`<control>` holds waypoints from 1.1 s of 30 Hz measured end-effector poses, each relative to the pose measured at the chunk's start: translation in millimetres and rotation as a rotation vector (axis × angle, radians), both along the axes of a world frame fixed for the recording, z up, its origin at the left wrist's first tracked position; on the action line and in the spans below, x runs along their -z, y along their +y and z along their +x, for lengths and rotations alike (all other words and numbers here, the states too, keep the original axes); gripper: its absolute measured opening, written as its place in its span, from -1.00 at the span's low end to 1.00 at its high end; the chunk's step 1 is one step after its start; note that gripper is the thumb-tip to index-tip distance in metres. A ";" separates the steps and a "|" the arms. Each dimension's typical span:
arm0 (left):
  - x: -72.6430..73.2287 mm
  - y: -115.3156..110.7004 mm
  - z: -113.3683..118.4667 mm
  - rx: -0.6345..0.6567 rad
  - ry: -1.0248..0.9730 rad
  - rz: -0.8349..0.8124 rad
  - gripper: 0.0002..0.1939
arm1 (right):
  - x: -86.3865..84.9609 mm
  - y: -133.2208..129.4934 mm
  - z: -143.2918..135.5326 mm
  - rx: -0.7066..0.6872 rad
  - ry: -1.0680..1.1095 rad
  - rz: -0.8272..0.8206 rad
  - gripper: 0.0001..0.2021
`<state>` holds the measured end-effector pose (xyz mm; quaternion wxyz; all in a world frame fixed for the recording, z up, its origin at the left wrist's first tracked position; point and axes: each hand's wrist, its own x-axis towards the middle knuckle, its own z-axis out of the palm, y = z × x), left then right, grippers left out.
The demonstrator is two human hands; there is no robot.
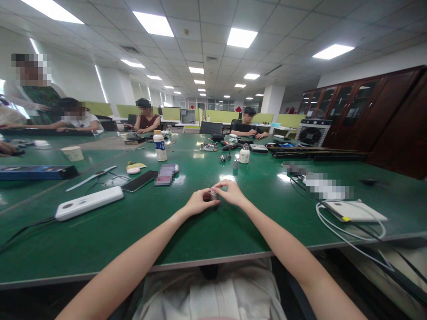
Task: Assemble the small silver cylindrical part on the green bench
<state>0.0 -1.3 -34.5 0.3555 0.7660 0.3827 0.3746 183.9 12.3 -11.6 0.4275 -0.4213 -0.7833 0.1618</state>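
Pinching a small grey cylinder [214, 194] between us, our left hand [197, 203] and right hand [231, 192] meet fingertip to fingertip over the green table [233, 222], near the middle of its near edge. Both sets of fingers are curled around the piece, which sits just above or on the surface; we cannot tell which. With so small a part, we judge a slip could send it rolling off the near edge into our lap, or left toward the white power strip [89, 202] and black phone [139, 181].
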 end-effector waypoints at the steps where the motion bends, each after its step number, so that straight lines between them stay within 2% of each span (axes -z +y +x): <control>1: 0.1 0.1 -0.1 -0.004 0.000 0.000 -0.43 | 1.2 3.1 1.0 0.021 0.033 -0.003 -0.86; 5: -0.9 -0.1 0.1 -0.008 -0.003 0.000 -0.45 | 10.2 16.8 13.8 0.129 0.077 -0.042 -0.84; 9: -2.8 -1.7 0.5 -0.009 0.005 -0.003 -0.46 | 24.1 26.8 30.3 0.194 -0.112 -0.080 -0.91; 13: -3.2 -2.1 0.4 -0.009 0.011 -0.002 -0.46 | 32.8 31.9 35.4 0.207 -0.159 -0.083 -0.90; 16: -3.3 -1.6 0.1 -0.019 0.021 0.007 -0.46 | 34.7 33.8 33.8 0.152 -0.108 -0.097 -0.85; 23: -3.5 -1.4 0.1 -0.024 0.030 -0.001 -0.47 | 29.8 30.3 28.9 0.043 0.042 -0.189 -0.81; 28: -2.8 -1.0 0.3 -0.012 0.014 0.004 -0.46 | 16.4 21.3 18.0 -0.024 0.256 -0.167 -0.87; 33: -2.2 -0.3 0.4 -0.014 0.005 0.005 -0.46 | 4.4 7.9 4.6 -0.149 0.349 -0.187 -0.78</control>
